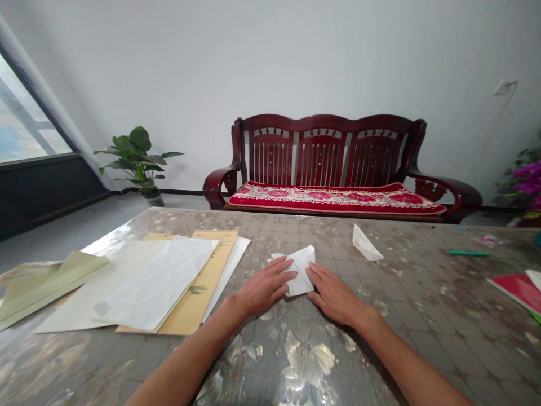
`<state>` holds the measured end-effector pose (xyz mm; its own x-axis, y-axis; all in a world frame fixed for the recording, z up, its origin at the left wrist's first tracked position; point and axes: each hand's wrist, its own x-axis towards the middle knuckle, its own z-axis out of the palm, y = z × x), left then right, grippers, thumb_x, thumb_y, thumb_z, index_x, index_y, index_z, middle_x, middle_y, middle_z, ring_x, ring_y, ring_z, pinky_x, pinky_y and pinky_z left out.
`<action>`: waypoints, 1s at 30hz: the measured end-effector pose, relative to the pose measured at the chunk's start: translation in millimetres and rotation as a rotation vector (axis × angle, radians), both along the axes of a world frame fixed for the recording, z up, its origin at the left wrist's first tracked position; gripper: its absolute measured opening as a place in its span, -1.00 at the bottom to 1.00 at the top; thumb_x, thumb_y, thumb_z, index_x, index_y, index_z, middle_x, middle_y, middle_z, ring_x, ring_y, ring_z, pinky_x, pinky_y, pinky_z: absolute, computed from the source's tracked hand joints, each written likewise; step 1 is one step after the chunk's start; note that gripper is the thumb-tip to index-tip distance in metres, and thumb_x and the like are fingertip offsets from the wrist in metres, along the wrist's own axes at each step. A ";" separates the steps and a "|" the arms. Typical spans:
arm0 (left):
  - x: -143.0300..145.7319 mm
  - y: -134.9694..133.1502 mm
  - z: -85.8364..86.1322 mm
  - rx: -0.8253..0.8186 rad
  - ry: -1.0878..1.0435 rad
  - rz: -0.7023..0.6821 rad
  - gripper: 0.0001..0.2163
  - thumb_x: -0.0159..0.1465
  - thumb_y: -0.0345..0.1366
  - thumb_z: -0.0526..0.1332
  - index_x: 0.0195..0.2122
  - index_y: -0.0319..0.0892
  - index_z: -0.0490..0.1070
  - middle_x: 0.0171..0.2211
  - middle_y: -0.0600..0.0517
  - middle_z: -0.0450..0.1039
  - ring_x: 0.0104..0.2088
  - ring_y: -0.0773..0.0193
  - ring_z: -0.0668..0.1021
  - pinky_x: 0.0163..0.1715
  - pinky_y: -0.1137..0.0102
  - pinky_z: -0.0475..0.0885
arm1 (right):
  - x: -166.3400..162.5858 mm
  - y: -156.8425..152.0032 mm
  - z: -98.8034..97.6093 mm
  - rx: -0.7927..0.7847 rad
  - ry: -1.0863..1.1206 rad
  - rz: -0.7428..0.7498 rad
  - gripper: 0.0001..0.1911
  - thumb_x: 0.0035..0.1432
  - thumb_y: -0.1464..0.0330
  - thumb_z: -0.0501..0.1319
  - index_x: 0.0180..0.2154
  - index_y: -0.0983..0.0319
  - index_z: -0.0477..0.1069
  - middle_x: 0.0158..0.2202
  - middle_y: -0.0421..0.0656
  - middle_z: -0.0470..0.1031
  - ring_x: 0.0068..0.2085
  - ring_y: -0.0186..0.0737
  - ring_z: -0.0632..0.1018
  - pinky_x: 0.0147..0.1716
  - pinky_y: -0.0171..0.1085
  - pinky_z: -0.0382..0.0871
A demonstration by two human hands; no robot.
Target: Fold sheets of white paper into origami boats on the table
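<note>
A small folded sheet of white paper (301,273) lies on the patterned tabletop (338,349) between my hands. My left hand (269,283) rests flat over its left side, fingers stretched out and a little apart. On the right edge of the paper lie the fingertips of my right hand (333,292), also extended, with the thumb near the lower corner. Neither hand grips the sheet; both press on it from above. Part of the paper is hidden under the left fingers. Beyond my right hand stands a folded white paper piece (366,243), boat-like in shape.
Left of my arms are stacked white sheets (163,287), a tan notepad (217,270) and an olive paper folder (51,282). At the right lie a green pen (469,253) and a red booklet (519,288). Behind the table stands a dark wooden bench (321,152).
</note>
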<state>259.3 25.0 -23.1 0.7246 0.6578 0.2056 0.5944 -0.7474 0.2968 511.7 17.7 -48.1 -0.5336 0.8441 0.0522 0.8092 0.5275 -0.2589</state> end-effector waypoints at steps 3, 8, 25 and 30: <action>4.7 -2.4 3.6 0.057 -0.001 0.054 -0.68 0.39 -0.30 0.05 0.13 -0.11 0.38 0.19 -0.06 0.37 0.30 0.11 0.25 0.28 0.13 0.16 | 0.5 -0.9 -1.1 0.024 -0.015 0.009 -0.39 0.28 0.23 0.10 0.29 0.35 0.17 0.36 0.12 0.07 0.36 0.02 0.12 0.32 0.05 0.01; 6.5 -6.3 5.4 0.126 -0.023 0.034 -0.57 0.28 0.06 0.19 0.12 0.02 0.39 0.10 0.00 0.48 0.26 -0.02 0.29 0.32 -0.10 -0.17 | -1.0 -1.6 -4.0 0.068 -0.033 -0.002 -0.44 0.33 0.25 0.06 0.28 0.35 0.19 0.34 0.12 0.11 0.35 0.03 0.14 0.31 0.06 0.04; 33.7 5.3 -1.4 -0.062 0.002 -0.044 -0.71 0.42 -0.16 0.03 -0.09 -0.08 0.54 -0.09 -0.02 0.58 -0.02 0.20 0.55 0.09 0.30 0.32 | -0.8 -8.2 -6.2 0.194 0.126 -0.030 -0.61 0.29 0.26 0.16 0.11 0.20 0.40 0.15 0.03 0.38 0.18 0.01 0.33 0.14 0.00 0.26; 43.8 8.2 -1.2 -0.154 -0.018 0.142 -0.69 0.40 -0.16 0.04 -0.23 -0.11 0.57 -0.19 -0.03 0.60 -0.10 0.21 0.55 0.01 0.37 0.35 | 4.1 -11.8 1.5 0.168 0.193 -0.005 -0.76 0.29 0.39 0.14 -0.06 0.17 0.50 -0.14 -0.07 0.45 -0.08 -0.11 0.41 -0.07 -0.14 0.35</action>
